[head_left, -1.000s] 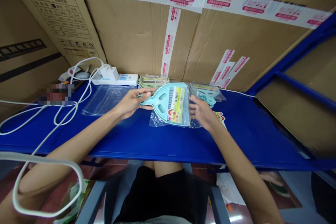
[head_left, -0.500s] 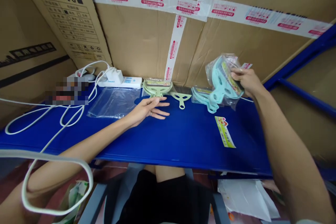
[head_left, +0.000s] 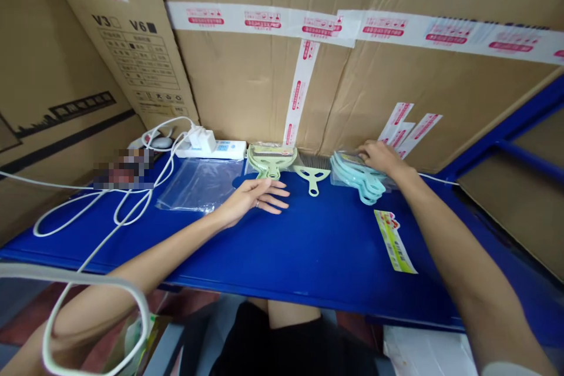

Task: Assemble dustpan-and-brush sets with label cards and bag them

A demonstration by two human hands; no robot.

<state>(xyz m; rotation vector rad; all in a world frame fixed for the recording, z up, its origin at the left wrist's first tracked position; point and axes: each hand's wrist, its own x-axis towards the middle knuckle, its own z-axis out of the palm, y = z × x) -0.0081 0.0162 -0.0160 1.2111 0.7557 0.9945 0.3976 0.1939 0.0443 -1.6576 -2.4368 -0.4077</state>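
My right hand (head_left: 379, 157) is at the back right of the blue table, its fingers closed on the upper edge of bagged light-blue combs (head_left: 369, 187). These combs lie in a pile with their handles toward me; the hand hides part of it. My left hand (head_left: 259, 195) hovers over the table with fingers spread and holds nothing. Just beyond it lie bagged pale-green combs (head_left: 272, 162) in a stack. Between the two piles rests a single loose green comb (head_left: 312, 178), its teeth pointing to the back. A yellow-green printed card (head_left: 395, 242) lies in front of the blue pile.
Clear plastic bags (head_left: 194, 185) lie left of the green pile. A white power strip (head_left: 231, 149) with plugs and looping white cables (head_left: 152, 188) takes up the left side. Cardboard boxes (head_left: 247, 82) wall the back. A blue metal frame (head_left: 520, 123) stands at right.
My right hand has lowered the bagged blue comb from the air onto the blue pile. Strips of tape on the box behind it now show. The left hand stays nearly still. The view has shifted slightly.
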